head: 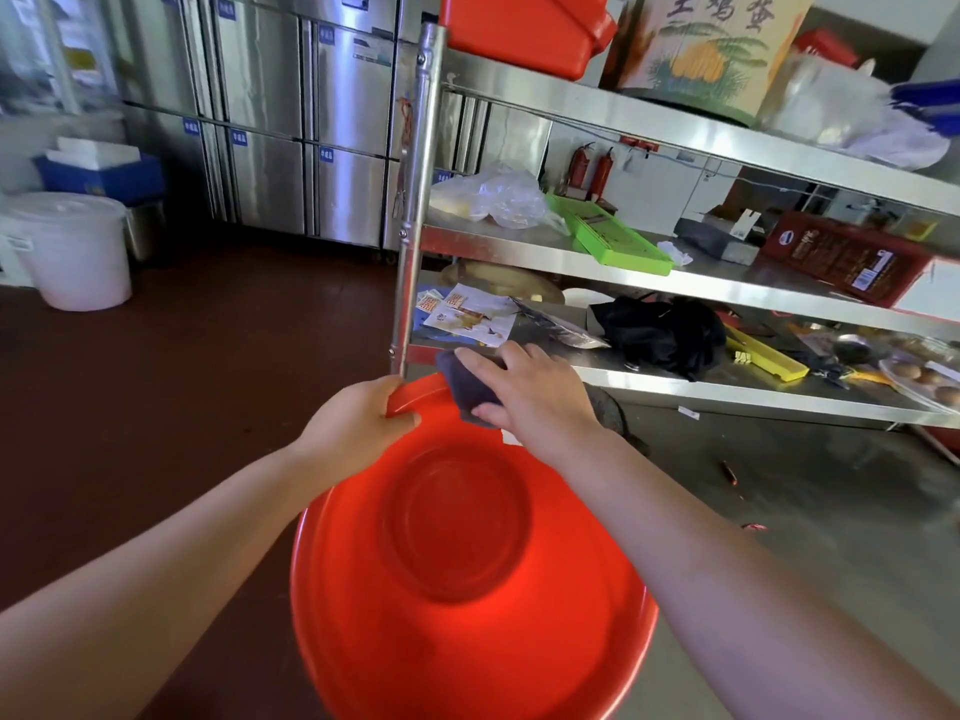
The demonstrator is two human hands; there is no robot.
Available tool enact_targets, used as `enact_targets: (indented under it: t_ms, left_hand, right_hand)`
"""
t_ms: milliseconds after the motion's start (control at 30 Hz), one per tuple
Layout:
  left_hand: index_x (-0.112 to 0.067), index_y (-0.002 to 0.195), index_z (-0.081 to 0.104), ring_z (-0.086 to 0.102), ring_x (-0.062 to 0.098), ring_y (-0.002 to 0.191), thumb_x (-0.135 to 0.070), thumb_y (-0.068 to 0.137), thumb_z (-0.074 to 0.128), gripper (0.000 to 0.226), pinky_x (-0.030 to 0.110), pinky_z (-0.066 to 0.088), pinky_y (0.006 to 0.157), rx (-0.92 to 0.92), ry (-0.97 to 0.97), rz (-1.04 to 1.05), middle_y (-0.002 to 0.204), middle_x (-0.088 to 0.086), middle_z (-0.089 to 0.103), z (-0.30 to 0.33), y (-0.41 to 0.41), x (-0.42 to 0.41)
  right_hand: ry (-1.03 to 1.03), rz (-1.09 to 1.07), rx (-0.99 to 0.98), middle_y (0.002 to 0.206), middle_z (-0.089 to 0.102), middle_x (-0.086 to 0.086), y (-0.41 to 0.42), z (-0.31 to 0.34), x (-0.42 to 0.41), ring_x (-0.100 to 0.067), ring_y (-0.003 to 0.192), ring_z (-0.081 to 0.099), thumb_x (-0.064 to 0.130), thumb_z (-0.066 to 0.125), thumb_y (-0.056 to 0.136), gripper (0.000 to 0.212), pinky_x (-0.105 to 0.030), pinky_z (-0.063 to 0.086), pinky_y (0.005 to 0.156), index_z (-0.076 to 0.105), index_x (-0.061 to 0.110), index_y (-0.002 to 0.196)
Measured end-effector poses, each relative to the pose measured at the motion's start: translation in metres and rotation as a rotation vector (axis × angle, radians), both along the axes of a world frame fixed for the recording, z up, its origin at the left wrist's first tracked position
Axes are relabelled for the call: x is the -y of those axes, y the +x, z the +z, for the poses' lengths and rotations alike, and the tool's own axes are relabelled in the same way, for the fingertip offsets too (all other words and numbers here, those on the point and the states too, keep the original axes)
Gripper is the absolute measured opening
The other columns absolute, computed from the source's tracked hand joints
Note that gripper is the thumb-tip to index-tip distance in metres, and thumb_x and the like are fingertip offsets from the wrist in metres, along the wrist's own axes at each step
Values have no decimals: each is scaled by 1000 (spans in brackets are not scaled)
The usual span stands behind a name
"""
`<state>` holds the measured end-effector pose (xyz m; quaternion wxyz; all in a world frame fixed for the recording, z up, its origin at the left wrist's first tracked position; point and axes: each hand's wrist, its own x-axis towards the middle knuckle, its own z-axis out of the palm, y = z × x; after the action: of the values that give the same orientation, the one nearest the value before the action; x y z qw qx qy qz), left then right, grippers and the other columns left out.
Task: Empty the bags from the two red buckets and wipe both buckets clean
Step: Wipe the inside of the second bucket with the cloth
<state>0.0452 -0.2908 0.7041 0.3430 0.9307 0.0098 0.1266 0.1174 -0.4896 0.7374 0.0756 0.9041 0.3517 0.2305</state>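
A large red bucket [467, 589] is tilted toward me, its inside bare and nothing lying in it. My left hand [358, 413] grips its far rim, thumb over the edge. My right hand [530, 387] holds a dark grey cloth [465, 387] against the far rim, just right of the left hand. A second red container [519, 28] stands on the top shelf of the rack; only its lower part shows.
A steel shelf rack [623, 252] stands right behind the bucket, its post [415, 200] close to my hands. Its shelves hold plastic bags, a green tray [613, 236], a black bag [660, 330] and boxes. Steel fridges stand at the back, a white lidded pail [72, 252] at left.
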Motion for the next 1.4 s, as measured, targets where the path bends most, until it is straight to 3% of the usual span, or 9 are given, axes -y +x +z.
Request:
enact_targets:
  t_ms: [233,333,467,733,933,1067,1233,1300,1400]
  left_hand:
    - [-21,80,57,57,16,62,-27,85,63,10,31,41,54,-32,-146,46,70,-2,59,-3,9,-1]
    - [-21,79,59,60,21,66,-25,85,63,8,36,47,60,-30,-228,106,72,2,62,-9,8,-13]
    - [-16,89,62,65,30,76,-22,85,63,8,45,53,71,-25,-374,202,82,10,66,-17,3,-24]
    - [-24,87,62,65,22,78,-23,84,63,4,43,56,76,-15,-509,245,84,3,65,-15,-5,-14]
    - [-27,79,59,65,24,79,-23,83,64,7,45,56,77,31,-549,253,84,4,65,-19,-26,-12]
    - [-25,82,61,66,23,77,-23,83,65,5,43,56,75,28,-553,218,83,3,66,-22,-35,-12]
    - [-25,85,61,65,18,75,-23,83,66,5,31,53,62,-9,-602,189,84,1,66,-38,-39,-10]
    - [-24,83,62,66,19,74,-23,83,66,5,31,53,62,-34,-644,186,83,2,67,-43,-39,-7]
    - [-25,78,61,66,19,71,-26,81,67,7,34,57,66,-62,-688,209,81,2,67,-44,-34,-3]
  right_hand:
    - [129,-165,-101,115,50,-4,16,-4,15,-28,103,51,46,57,88,55,-36,42,73,36,36,137]
    - [260,-316,-190,117,48,-6,20,-15,34,-29,106,53,42,56,90,51,-35,41,68,33,34,135]
    - [453,-477,-360,122,50,-7,12,-36,61,-30,105,57,39,52,93,52,-36,43,71,28,34,140]
    - [722,-575,-451,126,51,-5,-21,-59,88,-27,105,58,35,53,93,53,-34,45,70,30,32,140]
    - [687,-625,-271,124,49,-11,-59,-76,84,-32,106,55,29,54,94,58,-40,48,75,27,24,144]
    - [946,-539,-224,132,50,-6,-86,-82,93,-31,107,56,25,51,95,48,-33,42,76,37,23,141]
    - [1267,-514,26,131,52,-7,-109,-66,108,-24,116,50,20,51,96,44,-26,36,86,40,16,138]
    - [1240,-524,63,133,50,-6,-119,-61,117,-18,116,48,19,51,96,45,-25,35,88,39,17,139]
    - [927,-477,-86,132,49,-3,-137,-62,127,-14,112,48,11,54,93,46,-24,36,87,45,20,136]
